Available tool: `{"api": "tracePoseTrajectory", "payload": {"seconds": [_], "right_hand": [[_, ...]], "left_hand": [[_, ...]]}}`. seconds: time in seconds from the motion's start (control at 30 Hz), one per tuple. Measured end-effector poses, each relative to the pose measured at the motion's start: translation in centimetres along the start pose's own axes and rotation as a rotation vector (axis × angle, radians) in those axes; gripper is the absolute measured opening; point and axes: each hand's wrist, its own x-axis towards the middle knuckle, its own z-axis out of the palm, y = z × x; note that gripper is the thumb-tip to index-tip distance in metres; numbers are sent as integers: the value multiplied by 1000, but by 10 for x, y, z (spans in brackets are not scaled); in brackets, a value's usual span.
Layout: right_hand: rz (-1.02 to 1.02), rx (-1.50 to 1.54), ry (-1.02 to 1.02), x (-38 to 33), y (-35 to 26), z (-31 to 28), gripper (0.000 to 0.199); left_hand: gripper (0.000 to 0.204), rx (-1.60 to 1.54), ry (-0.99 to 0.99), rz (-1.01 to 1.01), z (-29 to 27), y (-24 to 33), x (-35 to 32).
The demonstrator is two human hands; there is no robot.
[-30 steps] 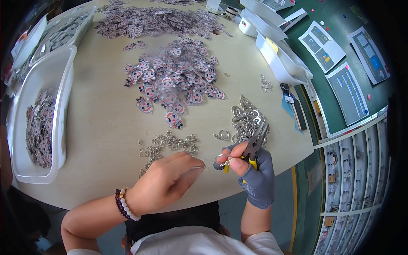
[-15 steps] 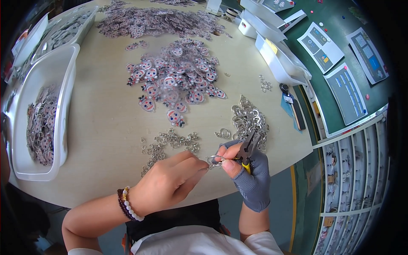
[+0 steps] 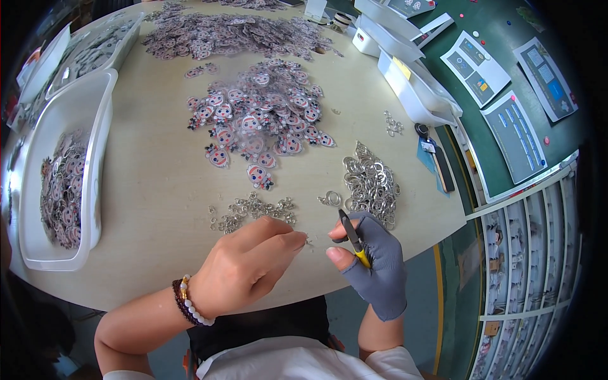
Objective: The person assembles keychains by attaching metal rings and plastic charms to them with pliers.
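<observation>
My left hand point(image 3: 250, 263), bare and with two bead bracelets at the wrist, is closed in a pinch. At its fingertips shows a bit of a small silvery metal piece point(image 3: 308, 240), too small to tell fully. My right hand point(image 3: 373, 266) wears a grey glove that leaves the fingertips bare. It grips pliers point(image 3: 354, 239) with a yellow handle, their dark jaws pointing away from me; thumb and forefinger stand apart. Small metal rings point(image 3: 253, 209) lie beyond my left hand. A heap of split key rings point(image 3: 372, 183) is beyond my right hand, with a few loose rings point(image 3: 331, 199) beside it.
Clear printed character charms point(image 3: 253, 120) are piled mid-table, with a larger heap point(image 3: 234, 35) behind. A white bin point(image 3: 104, 126) at the left holds charms with rings. White trays point(image 3: 415, 88) stand at the back right, near a black-handled tool point(image 3: 441, 166). Shelving point(image 3: 525, 253) is beyond the right edge.
The key ring held between my hands no longer shows. My right thumb and forefinger have parted, and the pliers have turned in the hand. My left hand stays nearly in place, still pinching.
</observation>
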Motion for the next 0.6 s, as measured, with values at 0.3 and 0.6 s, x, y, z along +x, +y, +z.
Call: {"api": "tracePoseTrajectory", "payload": {"seconds": [0.3,0.6], "right_hand": [[-116,-1,-10,9,-5,17,18],[122,470,118,-12,6,40,18]], "left_hand": [[35,71,-62,40,-4,-2,-1],[33,-39,-47,-2,-4,-2,1]]}}
